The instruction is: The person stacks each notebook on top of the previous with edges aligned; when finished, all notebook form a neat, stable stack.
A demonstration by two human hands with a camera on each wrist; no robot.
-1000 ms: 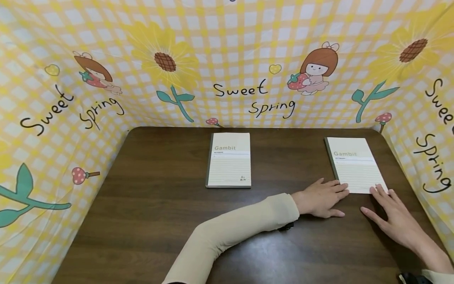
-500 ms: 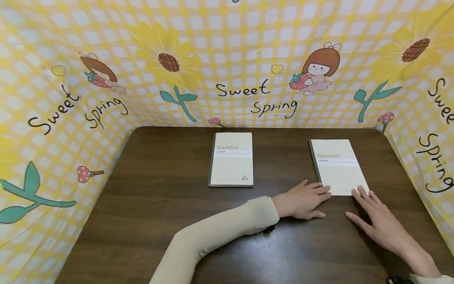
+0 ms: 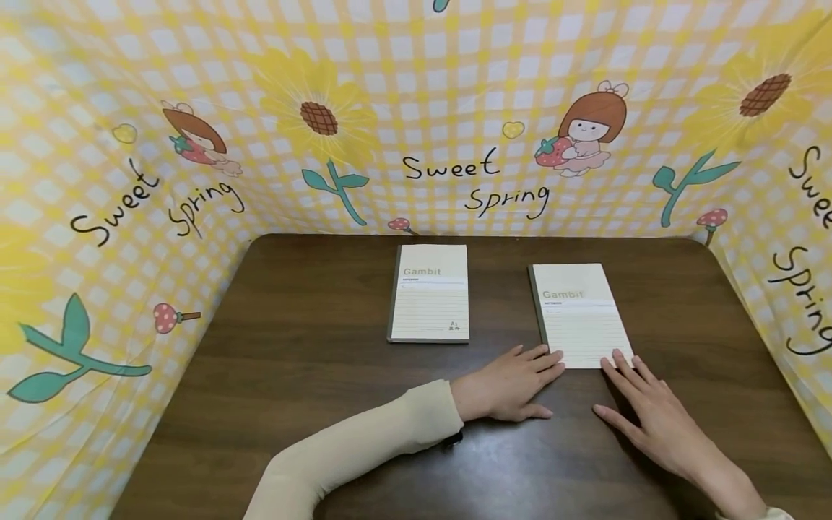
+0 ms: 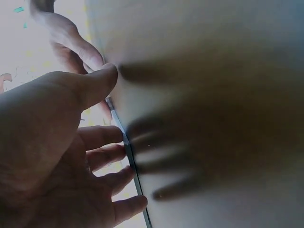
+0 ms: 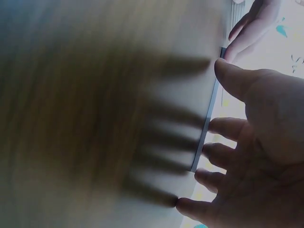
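Note:
A white notebook marked "Gambit", with a dark spine on its left, lies flat on the brown table, slightly turned. My left hand rests at its lower left corner, fingertips touching the cover and spine edge. At the lower right corner, my right hand touches the cover with spread, straight fingers. In the left wrist view the left hand has its fingertips along the notebook's edge. The right wrist view has the right hand beside the same notebook edge. Neither hand grips it.
A second, matching notebook lies to the left, near the table's back, with a gap between the two. The wooden table is walled in at the back and both sides by a yellow checked cloth with printed flowers.
Both hands and the right notebook have slid left together across the table, toward the other notebook, and slightly nearer to me. The whole head view has shifted a little.

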